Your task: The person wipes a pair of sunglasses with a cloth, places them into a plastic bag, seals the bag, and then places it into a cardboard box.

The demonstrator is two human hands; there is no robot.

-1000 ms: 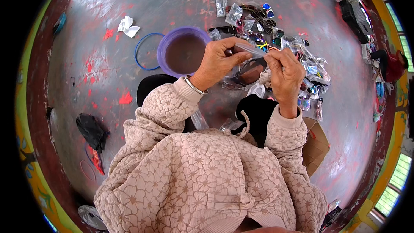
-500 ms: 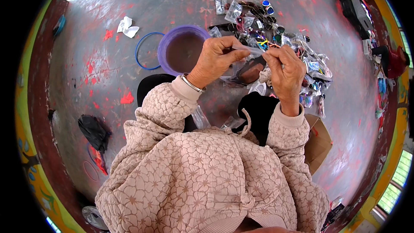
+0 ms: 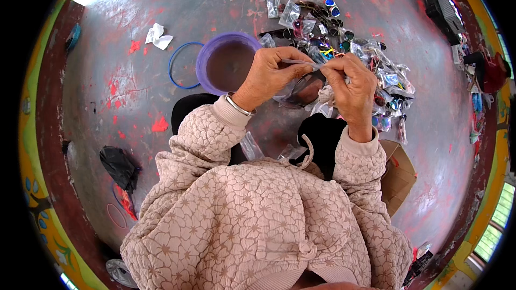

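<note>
A: What is shown at the centre?
B: A clear plastic bag is held up over a grey floor flecked with red. Its edge is stretched from one set of fingers to the other.

A: How is it gripped?
B: One end is pinched between thumb and forefinger by the left hand; the other is pinched by the bunched fingertips of the right hand. The two sets of tips are nearly touching. Whether anything is contained in the bag cannot be told.

A: What is found to the left of the fingers?
B: Just beside the left hand, a round purple basin is placed, with something brownish seen inside. Past it, a thin blue hoop is laid flat, and farther out a crumpled white piece is seen.

A: And beyond the fingers?
B: Beyond them and to their right, a heap of sunglasses and clear packets is spread out.

A: What is seen nearer the body than the fingers?
B: A silver bangle is worn on the left wrist, above a pale floral sleeve. On the right, a brown cardboard box is partly hidden by the other sleeve.
</note>
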